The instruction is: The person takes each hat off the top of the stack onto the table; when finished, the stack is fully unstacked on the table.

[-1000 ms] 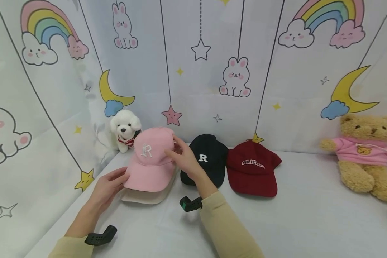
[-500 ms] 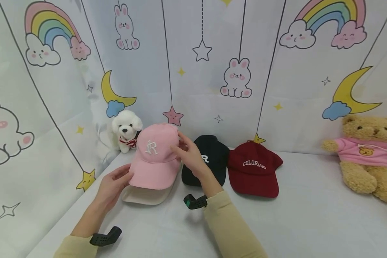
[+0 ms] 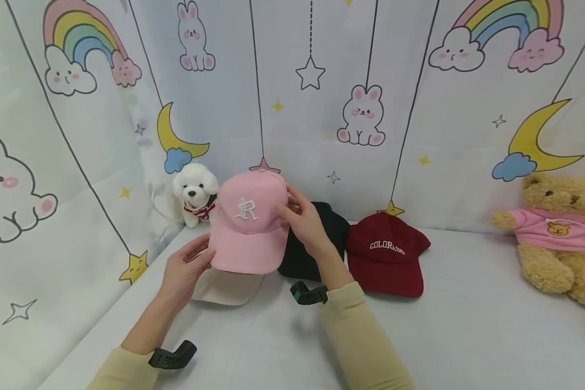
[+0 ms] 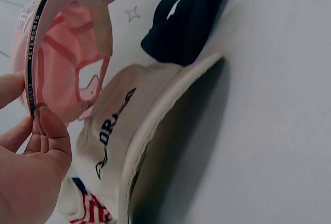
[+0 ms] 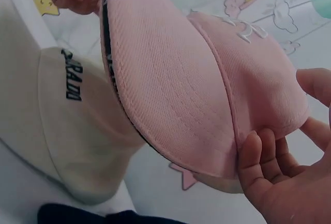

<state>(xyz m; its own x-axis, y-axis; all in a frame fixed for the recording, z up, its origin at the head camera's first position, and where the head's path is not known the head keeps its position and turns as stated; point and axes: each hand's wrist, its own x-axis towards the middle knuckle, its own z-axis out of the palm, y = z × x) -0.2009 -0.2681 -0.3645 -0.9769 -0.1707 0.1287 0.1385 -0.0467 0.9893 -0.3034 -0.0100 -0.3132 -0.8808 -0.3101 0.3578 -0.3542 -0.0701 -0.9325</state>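
Note:
A pink baseball cap (image 3: pixel 248 249) with a white letter R is held up between both hands, its brim toward the person. The left hand (image 3: pixel 187 271) pinches the brim's left edge. On the cap's right side the right hand (image 3: pixel 304 219) grips the crown, thumb in front and fingers partly hidden behind. Seen from the left wrist, the pink cap (image 4: pixel 67 58) shows its inside and a black lettered band along the brim. Below it a cream cap (image 3: pixel 229 287) with dark lettering (image 4: pixel 111 131) rests on the table, its crown hidden by the pink cap in the head view.
A black cap (image 3: pixel 331 227), partly behind the right hand, and a dark red cap (image 3: pixel 385 265) lie side by side on the white table (image 3: pixel 468 336). A white toy dog (image 3: pixel 193 189) sits at the back left, a teddy bear (image 3: pixel 556 222) at the right. Printed cloth hangs behind.
Both hands have lifted the pink cap up and to the right, off the cream cap, uncovering more of the cream brim. The black cap's letter is now hidden behind the right hand.

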